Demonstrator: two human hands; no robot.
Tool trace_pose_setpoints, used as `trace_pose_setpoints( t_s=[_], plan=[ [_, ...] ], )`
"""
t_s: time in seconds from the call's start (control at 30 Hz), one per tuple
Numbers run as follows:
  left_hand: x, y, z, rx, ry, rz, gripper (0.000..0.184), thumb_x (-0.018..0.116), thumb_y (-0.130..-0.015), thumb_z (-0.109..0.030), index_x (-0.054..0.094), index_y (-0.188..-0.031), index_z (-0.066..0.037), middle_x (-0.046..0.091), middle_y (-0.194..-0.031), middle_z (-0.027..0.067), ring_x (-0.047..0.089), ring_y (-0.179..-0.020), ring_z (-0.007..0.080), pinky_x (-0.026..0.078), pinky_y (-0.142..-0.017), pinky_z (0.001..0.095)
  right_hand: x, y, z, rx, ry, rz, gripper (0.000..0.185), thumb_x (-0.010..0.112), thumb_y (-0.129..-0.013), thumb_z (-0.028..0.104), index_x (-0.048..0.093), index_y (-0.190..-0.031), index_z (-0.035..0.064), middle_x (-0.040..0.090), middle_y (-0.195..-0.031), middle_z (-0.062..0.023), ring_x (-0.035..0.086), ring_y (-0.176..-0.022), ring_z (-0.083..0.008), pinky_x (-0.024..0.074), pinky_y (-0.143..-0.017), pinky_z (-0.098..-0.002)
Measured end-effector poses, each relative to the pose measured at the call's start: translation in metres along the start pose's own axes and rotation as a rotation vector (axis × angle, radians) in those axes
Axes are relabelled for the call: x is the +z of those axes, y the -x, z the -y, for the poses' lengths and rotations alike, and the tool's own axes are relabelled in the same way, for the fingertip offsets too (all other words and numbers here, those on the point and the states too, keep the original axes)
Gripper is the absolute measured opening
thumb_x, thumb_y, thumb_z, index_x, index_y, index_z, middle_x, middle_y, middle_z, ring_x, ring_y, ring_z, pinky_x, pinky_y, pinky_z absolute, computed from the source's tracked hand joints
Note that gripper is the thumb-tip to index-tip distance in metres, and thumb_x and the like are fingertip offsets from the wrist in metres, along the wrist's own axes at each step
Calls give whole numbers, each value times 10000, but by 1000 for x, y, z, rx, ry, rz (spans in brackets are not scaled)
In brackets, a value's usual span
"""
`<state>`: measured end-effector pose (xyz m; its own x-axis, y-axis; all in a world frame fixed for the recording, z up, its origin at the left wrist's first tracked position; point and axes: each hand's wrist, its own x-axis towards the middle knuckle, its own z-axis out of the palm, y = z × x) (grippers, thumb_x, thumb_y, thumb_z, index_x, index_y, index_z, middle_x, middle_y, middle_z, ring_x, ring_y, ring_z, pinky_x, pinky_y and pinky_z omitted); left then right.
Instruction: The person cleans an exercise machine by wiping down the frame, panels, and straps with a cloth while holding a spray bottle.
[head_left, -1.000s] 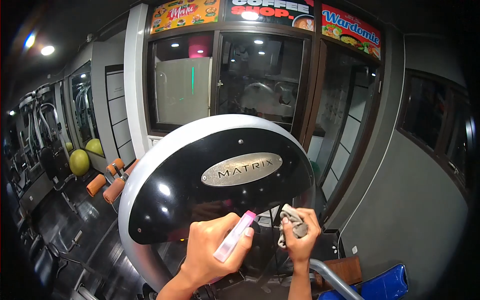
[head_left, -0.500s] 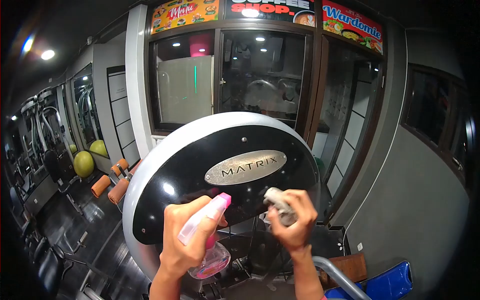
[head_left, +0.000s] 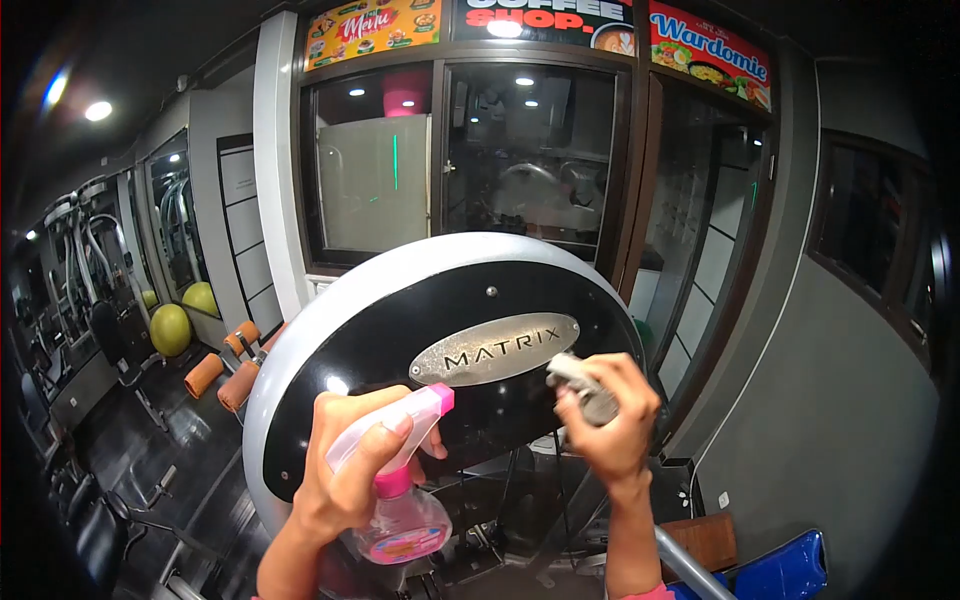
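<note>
Cloth (head_left: 597, 404) near glossy panel (head_left: 505, 418); grey wall (head_left: 785, 400)

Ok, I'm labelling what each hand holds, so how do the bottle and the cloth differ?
Colour: the bottle is see-through with pink parts, while the cloth is greyish.
Shape: the bottle has a formed body and spray head; the cloth is bunched up.
Place: the bottle is in the left hand, the cloth in the right hand.
Shared: both are held up, partly covered by fingers.
</note>
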<state>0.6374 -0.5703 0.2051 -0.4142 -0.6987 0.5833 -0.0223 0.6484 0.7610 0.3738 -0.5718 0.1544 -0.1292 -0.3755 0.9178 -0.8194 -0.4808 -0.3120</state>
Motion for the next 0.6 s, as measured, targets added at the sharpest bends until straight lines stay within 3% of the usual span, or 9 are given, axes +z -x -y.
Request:
trace_pose_setpoints(
  t_s=[0.07,0.13,0.37,0.47,0.53,0.6],
  plan=[
    [-6,-8,-2,20,-68,32,494,467,-902,-375,672,-820,67,681,-693,131,654,-574,192,497,-565,277,-2,-8,-6,106,-25,-14,230,762,-693,127,725,-907,51,667,-889,-110,675,-784,-295,534,-712,-377],
    [-10,-17,-5,42,-136,65,483,462,-916,-363,675,-808,57,682,-688,128,656,-593,191,494,-592,276,4,-10,-2,61,1,-24,240,768,-693,133,720,-916,58,663,-898,-101,662,-789,-287,530,-699,-374],
    [-24,-47,-13,-35,-48,98,501,398,-958,-309,656,-784,84,681,-714,170,666,-718,233,499,-767,332,3,-8,28,-268,15,186,291,797,-677,210,731,-951,140,659,-946,-23,621,-743,-206,523,-628,-335],
    [-43,-58,-8,-111,44,154,482,399,-956,-299,653,-839,93,681,-727,182,657,-627,241,524,-580,317,-1,-21,0,-185,-51,143,247,767,-687,167,730,-913,75,673,-890,-70,654,-761,-239,535,-672,-350],
    [-49,-65,-2,-114,99,143,472,404,-957,-297,645,-877,102,679,-729,187,652,-599,241,522,-544,311,2,-34,-4,-99,-75,80,216,758,-688,145,721,-873,39,674,-869,-93,665,-771,-256,532,-711,-358],
    [-55,-70,-1,-119,158,133,466,410,-957,-294,637,-916,110,678,-731,192,647,-570,241,520,-507,305,8,-40,1,-144,2,49,206,757,-694,152,719,-869,49,671,-883,-81,661,-785,-246,533,-706,-350]
  ],
)
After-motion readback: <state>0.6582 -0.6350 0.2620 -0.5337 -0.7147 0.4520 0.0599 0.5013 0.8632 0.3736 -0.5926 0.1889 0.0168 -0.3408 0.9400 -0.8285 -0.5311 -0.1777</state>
